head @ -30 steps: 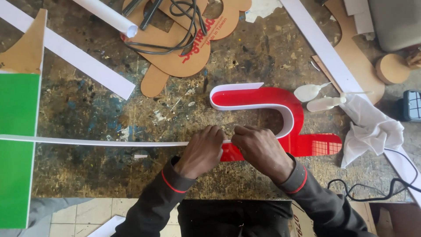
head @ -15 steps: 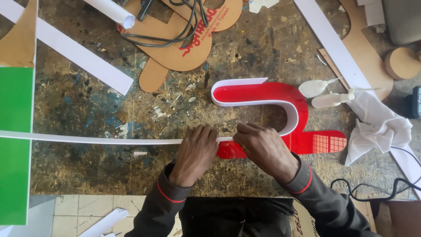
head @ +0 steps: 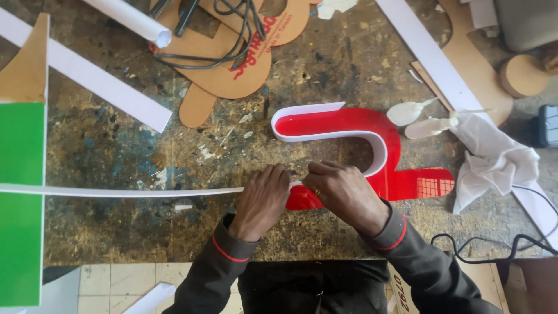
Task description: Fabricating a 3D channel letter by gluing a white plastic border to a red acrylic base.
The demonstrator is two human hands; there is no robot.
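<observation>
A red acrylic shape, curved like a hook, lies flat on the stained workbench. A white plastic strip stands on edge along its inner curve and runs far out to the left. My left hand pinches the strip just left of the red shape's lower end. Beside it, my right hand presses the strip against the red piece's lower edge. The two hands nearly touch, and they hide the point where the strip meets the red edge.
Brown cardboard cutouts with black cables lie at the back. A white tube, flat white strips, a green board at left, two small white glue bottles, a white rag and a cable at right.
Both hands stay on the strip at the red shape's lower edge, with small shifts of the fingers. The camera view has drifted slightly.
</observation>
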